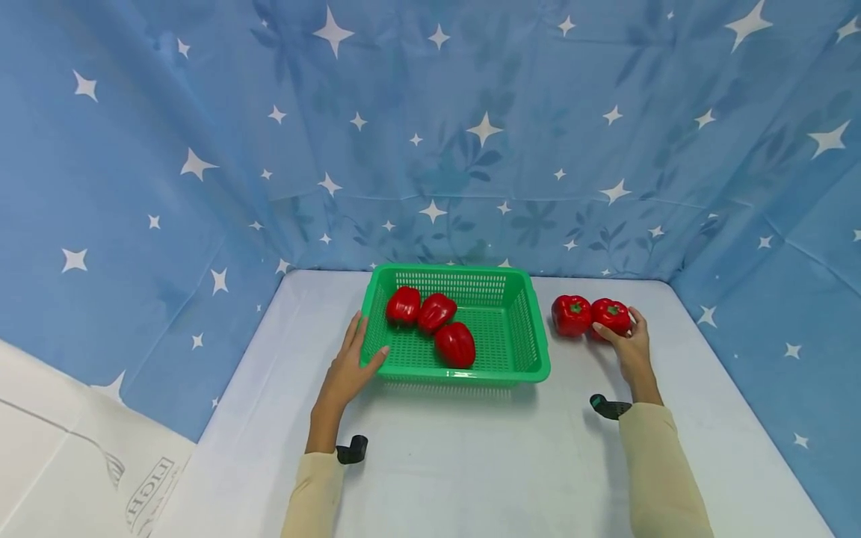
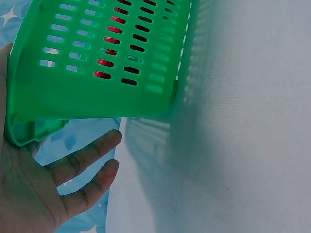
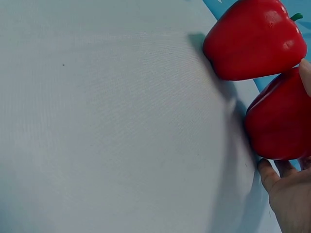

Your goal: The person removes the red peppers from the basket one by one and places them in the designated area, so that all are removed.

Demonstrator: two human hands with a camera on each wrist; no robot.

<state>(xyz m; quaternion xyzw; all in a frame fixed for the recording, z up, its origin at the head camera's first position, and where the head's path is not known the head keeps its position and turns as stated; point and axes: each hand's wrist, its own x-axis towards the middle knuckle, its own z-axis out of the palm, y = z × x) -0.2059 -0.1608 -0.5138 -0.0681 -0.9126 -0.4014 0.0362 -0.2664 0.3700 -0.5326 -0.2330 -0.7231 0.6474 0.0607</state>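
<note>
A green plastic basket point(image 1: 464, 377) sits near the back of the white table, with three red bell peppers point(image 1: 456, 345) in its left half. My left hand point(image 1: 346, 370) rests at the basket's front left corner, its thumb over the rim and its fingers stretched along the outside. In the left wrist view, two straight fingers point(image 2: 92, 187) stand apart from the basket wall. To the right of the basket, my right hand point(image 1: 631, 350) holds a red bell pepper point(image 1: 610, 314) between thumb and fingers. Another red bell pepper point(image 1: 571, 315) stands close on its left.
Both peppers outside the basket stand near the back edge of the white table point(image 1: 484, 463). A blue curtain point(image 1: 430, 164) with white stars hangs behind it and along the sides. Black wrist cameras point(image 1: 353, 450) sit on both wrists.
</note>
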